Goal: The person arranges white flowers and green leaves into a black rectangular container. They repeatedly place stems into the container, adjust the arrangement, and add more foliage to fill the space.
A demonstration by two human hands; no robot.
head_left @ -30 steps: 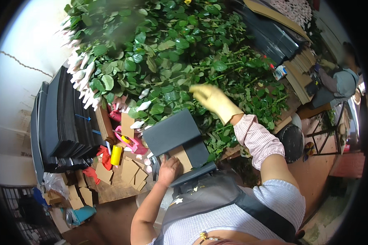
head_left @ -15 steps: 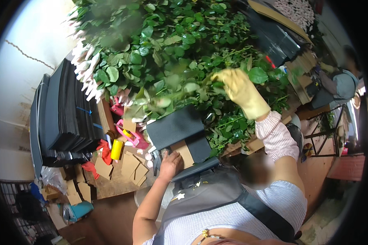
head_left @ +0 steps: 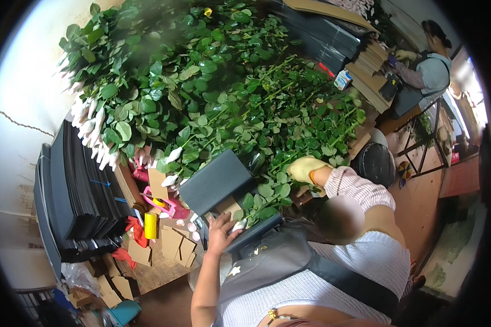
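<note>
My left hand (head_left: 221, 231), bare, rests with fingers apart at the near wrap, touching a white rosebud (head_left: 240, 224). The bud and its leafy stem (head_left: 264, 199) lie within dark grey corrugated sheets (head_left: 215, 180) lined with brown card (head_left: 229, 208). At the stem's far right end, my right hand (head_left: 303, 168), in a yellow rubber glove, is closed around the rose stem, its fingertips partly hidden by leaves. Behind both hands is a deep pile of leafy roses (head_left: 196, 87), pale wrapped buds (head_left: 87, 117) pointing left.
Stacked dark sheets (head_left: 82, 191) stand left, beside a yellow roll (head_left: 150, 225), pink tool (head_left: 163, 204), red cloth (head_left: 137, 231) and card pieces (head_left: 174, 245) on a wooden table (head_left: 158, 272). At right are a black bucket (head_left: 373, 163), cardboard stack (head_left: 368, 76) and a co-worker (head_left: 428, 71).
My gloved right hand has come down from the leaf pile, bringing a rose into the sheets. My left hand's fingers have lifted and spread at the bud. The view has shifted.
</note>
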